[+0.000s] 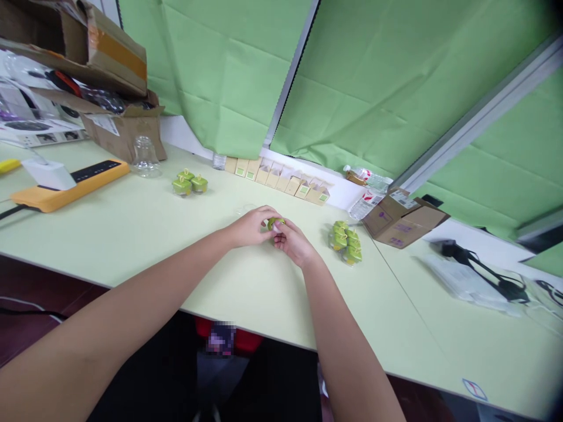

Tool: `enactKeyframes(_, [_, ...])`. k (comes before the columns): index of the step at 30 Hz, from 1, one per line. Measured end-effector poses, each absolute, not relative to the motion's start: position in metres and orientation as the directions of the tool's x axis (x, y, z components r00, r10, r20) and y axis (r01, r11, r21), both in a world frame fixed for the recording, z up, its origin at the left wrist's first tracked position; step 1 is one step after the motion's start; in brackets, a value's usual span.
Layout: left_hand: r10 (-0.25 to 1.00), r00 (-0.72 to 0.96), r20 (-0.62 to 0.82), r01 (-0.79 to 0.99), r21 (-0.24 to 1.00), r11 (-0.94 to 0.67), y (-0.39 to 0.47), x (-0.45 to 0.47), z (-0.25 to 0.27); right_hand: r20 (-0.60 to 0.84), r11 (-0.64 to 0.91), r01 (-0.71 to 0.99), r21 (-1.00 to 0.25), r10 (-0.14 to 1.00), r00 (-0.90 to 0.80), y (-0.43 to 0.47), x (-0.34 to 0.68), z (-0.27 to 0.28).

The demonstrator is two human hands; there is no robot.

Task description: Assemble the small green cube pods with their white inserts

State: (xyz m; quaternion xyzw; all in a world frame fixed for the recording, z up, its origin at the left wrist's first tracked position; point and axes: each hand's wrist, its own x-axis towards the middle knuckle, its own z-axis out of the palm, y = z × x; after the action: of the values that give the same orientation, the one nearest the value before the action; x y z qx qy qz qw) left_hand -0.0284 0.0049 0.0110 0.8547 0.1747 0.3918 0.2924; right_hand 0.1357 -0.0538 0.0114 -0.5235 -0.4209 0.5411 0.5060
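Over the middle of the table, my left hand (254,227) and my right hand (294,241) meet with fingers closed around a small green lid (275,223). A bit of white shows at my right fingertips; I cannot make out what it is. Just behind my left hand lies a faint clear plastic piece (244,209). Several small clear cups with green lids and loops on top (345,241) stand in a cluster to the right of my right hand. Three similar green-lidded cups (189,182) stand farther left.
Small cardboard boxes (285,179) line the back edge. At left are an orange power strip (73,184), a clear jar (146,157) and stacked cartons (127,132). On the right stand a brown carton (402,218), plastic bottles (368,177) and black cables (484,272) on plastic wrap.
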Motion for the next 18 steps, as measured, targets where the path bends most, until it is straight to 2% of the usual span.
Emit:
enactKeyframes(4, [0.583, 0.618, 0.527, 0.023, 0.729, -0.684, 0.0094, -0.0275, 0.0086, -0.129, -0.127, -0.064, -0.990, 0.991, 0.043, -0.0544, 0.1391, 0.0111])
enactKeyframes(8, [0.584, 0.660, 0.473, -0.002, 0.778, -0.628, 0.0111, -0.0288, 0.0094, -0.132, -0.132, -0.050, -0.990, 0.991, 0.014, -0.0571, 0.1396, 0.0154])
enactKeyframes(18, [0.549, 0.688, 0.474, -0.028, 0.773, -0.633, 0.0112, -0.0306, 0.0120, -0.130, -0.127, -0.030, -0.991, 0.986, 0.103, -0.0561, 0.1327, 0.0165])
